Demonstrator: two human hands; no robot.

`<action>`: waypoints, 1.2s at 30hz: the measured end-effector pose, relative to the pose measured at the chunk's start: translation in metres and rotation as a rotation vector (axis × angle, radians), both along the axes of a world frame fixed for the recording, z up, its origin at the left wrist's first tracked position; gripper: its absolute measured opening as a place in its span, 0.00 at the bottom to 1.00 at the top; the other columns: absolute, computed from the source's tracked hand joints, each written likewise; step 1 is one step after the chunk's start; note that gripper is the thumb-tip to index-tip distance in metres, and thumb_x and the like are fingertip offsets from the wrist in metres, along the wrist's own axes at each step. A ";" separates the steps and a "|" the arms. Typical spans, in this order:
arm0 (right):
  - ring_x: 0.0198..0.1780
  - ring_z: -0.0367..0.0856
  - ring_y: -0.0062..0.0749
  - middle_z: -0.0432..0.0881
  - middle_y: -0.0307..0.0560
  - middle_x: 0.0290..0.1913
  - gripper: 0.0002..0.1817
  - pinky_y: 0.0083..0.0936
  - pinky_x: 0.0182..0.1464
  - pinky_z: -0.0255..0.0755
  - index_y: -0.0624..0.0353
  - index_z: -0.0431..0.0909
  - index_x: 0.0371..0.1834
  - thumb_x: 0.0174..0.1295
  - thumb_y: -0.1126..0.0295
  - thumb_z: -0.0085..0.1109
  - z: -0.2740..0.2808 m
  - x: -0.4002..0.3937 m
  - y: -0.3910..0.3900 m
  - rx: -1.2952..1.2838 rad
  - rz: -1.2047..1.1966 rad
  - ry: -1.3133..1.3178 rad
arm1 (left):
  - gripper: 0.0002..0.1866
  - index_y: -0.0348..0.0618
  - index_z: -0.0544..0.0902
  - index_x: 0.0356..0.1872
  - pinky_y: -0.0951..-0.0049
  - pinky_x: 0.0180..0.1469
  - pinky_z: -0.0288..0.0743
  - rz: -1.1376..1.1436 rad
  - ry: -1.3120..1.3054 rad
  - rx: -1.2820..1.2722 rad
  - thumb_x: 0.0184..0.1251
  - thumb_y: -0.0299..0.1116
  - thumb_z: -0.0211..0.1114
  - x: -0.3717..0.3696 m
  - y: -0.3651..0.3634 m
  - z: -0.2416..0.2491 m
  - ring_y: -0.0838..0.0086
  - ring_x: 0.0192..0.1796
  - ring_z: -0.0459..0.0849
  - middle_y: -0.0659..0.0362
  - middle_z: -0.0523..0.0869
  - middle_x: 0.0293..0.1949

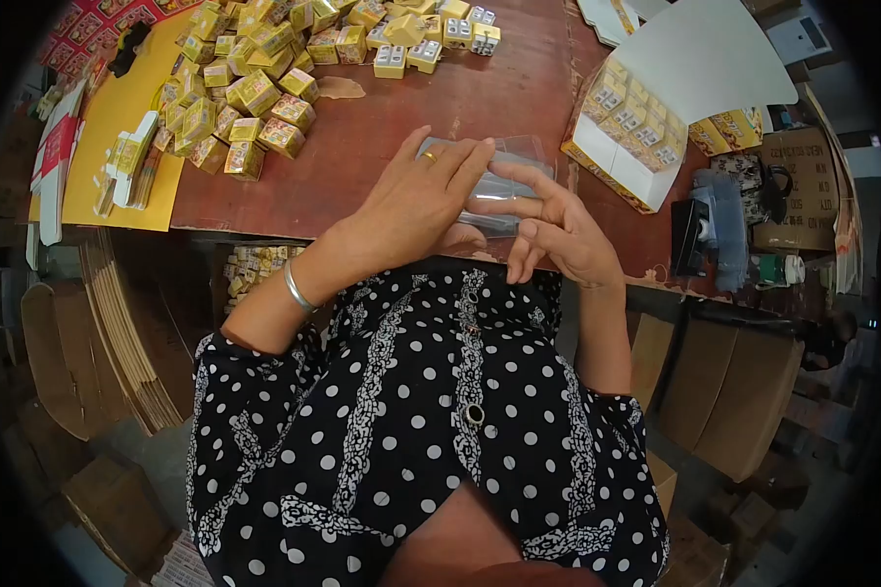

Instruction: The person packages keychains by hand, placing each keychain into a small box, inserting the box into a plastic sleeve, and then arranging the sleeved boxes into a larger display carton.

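Note:
Clear plastic sheets or sleeves [504, 223] lie at the table's front edge, partly under both hands. My left hand [416, 201], with a ring and a silver bangle, rests over their left part with its fingers stretched out. From the right, my right hand [563, 225] reaches over the plastic, index finger extended and the other fingers bent. The fingertips of both hands come close together above it. Whether either hand grips a sheet is hard to make out. Beyond them, small yellow boxes [255, 93] are piled at the back left.
An open white display box [607, 161] holding rows of small boxes stands at the right on the red table [362, 108]. Yellow card [117, 108] and flat cartons [127, 161] lie at the left. Dark and clear items [719, 225] sit at the right edge, near a brown carton [798, 176].

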State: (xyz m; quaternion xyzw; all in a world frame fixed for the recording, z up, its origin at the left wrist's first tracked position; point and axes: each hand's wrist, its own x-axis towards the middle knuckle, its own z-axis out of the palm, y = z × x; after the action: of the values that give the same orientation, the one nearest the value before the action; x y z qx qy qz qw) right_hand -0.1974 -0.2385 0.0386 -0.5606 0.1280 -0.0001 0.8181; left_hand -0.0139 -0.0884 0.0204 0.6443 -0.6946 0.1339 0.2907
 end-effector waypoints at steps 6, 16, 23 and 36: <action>0.30 0.89 0.26 0.86 0.56 0.58 0.22 0.18 0.30 0.83 0.68 0.71 0.67 0.71 0.73 0.51 0.032 0.020 -0.013 -0.284 0.096 -0.009 | 0.32 0.32 0.73 0.65 0.63 0.57 0.80 -0.037 0.157 0.049 0.64 0.38 0.72 0.012 0.026 -0.017 0.55 0.52 0.87 0.48 0.85 0.54; 0.42 0.86 0.30 0.89 0.51 0.48 0.16 0.26 0.47 0.81 0.68 0.80 0.54 0.66 0.70 0.65 -0.064 0.186 -0.101 -1.131 -0.304 -0.184 | 0.22 0.37 0.70 0.69 0.71 0.47 0.85 -0.091 1.800 -0.010 0.82 0.35 0.56 0.027 0.076 -0.026 0.72 0.47 0.87 0.55 0.84 0.47; 0.43 0.88 0.36 0.87 0.53 0.46 0.14 0.31 0.45 0.81 0.61 0.84 0.52 0.63 0.72 0.64 -0.067 0.245 -0.068 -1.272 -0.466 -0.182 | 0.26 0.40 0.67 0.74 0.70 0.47 0.85 -0.073 1.939 0.084 0.82 0.40 0.55 0.049 0.105 -0.046 0.70 0.49 0.87 0.52 0.83 0.51; 0.57 0.82 0.54 0.82 0.50 0.58 0.28 0.41 0.57 0.76 0.54 0.77 0.65 0.58 0.72 0.66 -0.080 0.329 0.012 -1.558 0.140 -0.415 | 0.35 0.40 0.64 0.76 0.56 0.52 0.82 -0.368 2.375 -0.107 0.85 0.58 0.34 0.035 0.117 -0.074 0.63 0.48 0.85 0.53 0.82 0.49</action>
State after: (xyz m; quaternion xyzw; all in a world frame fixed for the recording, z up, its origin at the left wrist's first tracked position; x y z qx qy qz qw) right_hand 0.1316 -0.2268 -0.0411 -0.9649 -0.0987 -0.1419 0.1977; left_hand 0.0211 0.0283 -0.0533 0.2439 -0.0686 -0.5579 0.7903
